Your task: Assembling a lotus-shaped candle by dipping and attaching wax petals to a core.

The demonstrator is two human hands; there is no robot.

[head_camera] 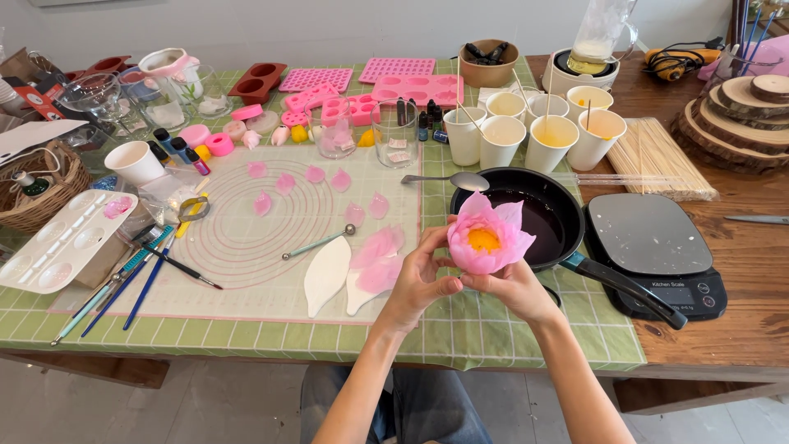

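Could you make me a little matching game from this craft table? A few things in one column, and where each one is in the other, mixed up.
Things:
1. pink flower
2. spoon
3. kitchen scale
4. loose pink petals

Places:
A. right of the black pan
B. on the round-ringed mat
C. held between the left hand and right hand
D. resting on the pan's left rim

Pairs: 1-C, 2-D, 3-A, 4-B

A long brown wooden table (740,329) under a green checked tablecloth (493,329) stands against a plain white wall (329,20); the pale grey floor (164,411) looks like concrete.
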